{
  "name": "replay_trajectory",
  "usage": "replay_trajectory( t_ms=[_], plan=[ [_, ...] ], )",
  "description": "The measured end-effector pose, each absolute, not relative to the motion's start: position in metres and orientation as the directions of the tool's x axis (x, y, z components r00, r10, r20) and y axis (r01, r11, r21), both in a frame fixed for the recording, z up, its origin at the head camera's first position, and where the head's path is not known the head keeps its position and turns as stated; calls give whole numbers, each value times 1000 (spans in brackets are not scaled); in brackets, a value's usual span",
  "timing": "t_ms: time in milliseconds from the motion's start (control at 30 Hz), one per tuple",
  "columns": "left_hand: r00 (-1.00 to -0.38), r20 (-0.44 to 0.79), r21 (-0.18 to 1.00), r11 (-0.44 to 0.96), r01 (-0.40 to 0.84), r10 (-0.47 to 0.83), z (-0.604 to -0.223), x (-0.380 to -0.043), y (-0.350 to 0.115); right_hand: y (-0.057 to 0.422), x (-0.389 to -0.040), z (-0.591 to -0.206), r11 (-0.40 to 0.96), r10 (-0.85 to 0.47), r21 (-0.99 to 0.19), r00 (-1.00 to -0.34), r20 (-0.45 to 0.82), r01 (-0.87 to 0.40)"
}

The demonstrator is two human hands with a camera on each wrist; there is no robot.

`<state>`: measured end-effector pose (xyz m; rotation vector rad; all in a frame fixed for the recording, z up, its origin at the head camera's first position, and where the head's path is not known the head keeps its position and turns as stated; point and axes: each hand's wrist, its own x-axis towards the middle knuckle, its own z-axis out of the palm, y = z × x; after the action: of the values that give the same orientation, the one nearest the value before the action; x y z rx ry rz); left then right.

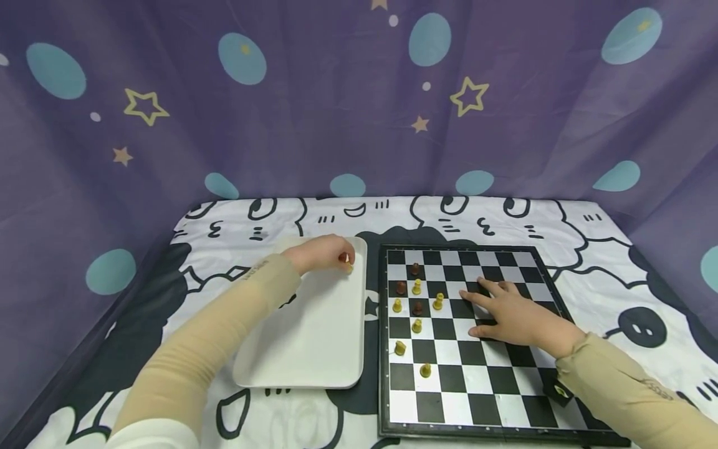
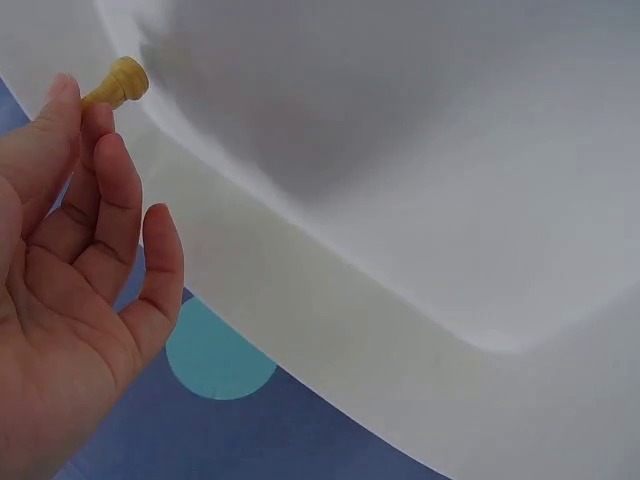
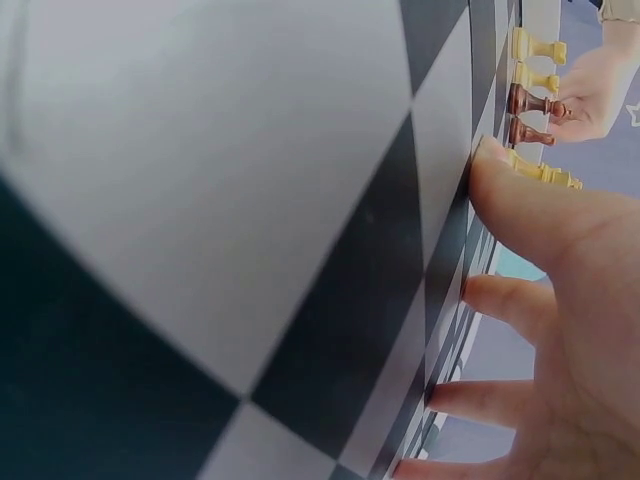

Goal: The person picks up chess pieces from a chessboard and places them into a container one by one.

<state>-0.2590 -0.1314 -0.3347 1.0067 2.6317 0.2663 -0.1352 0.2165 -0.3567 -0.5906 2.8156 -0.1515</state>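
Observation:
Thumb and fingertips of my left hand (image 1: 325, 254) pinch a yellow chess piece (image 2: 118, 85) by one end, over the far right part of the white tray (image 1: 305, 349). In the left wrist view the piece's rounded base points away from the fingers. My right hand (image 1: 513, 315) rests on the chessboard (image 1: 482, 405), its fingers spread and their tips on the squares. Left of that hand, several yellow pieces (image 1: 438, 302) stand near the board's left side. Among them are dark brown pieces (image 1: 417, 308).
The tray lies directly left of the board on a cartoon-print cloth (image 1: 291, 415). A purple curtain (image 1: 348, 106) with stars and ovals hangs behind. A small dark box (image 1: 558, 393) shows beneath the right wrist, over the board's near right part.

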Motion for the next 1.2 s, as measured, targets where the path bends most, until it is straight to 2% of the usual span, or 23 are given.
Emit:
replay_trajectory(
  t_ms=[400,667,1200],
  plan=[
    [-731,-249,282,769,573,636,-334,-259,-130,215,-137,-355,910,-411,-158,-884,-222,-383],
    [-710,-210,258,739,623,672,-338,-260,-131,214,-137,-355,916,-399,-149,-887,-235,-372],
    [-734,-230,225,769,599,639,-340,-257,-126,217,-136,-358,915,-400,-149,-885,-238,-374]
  ],
)
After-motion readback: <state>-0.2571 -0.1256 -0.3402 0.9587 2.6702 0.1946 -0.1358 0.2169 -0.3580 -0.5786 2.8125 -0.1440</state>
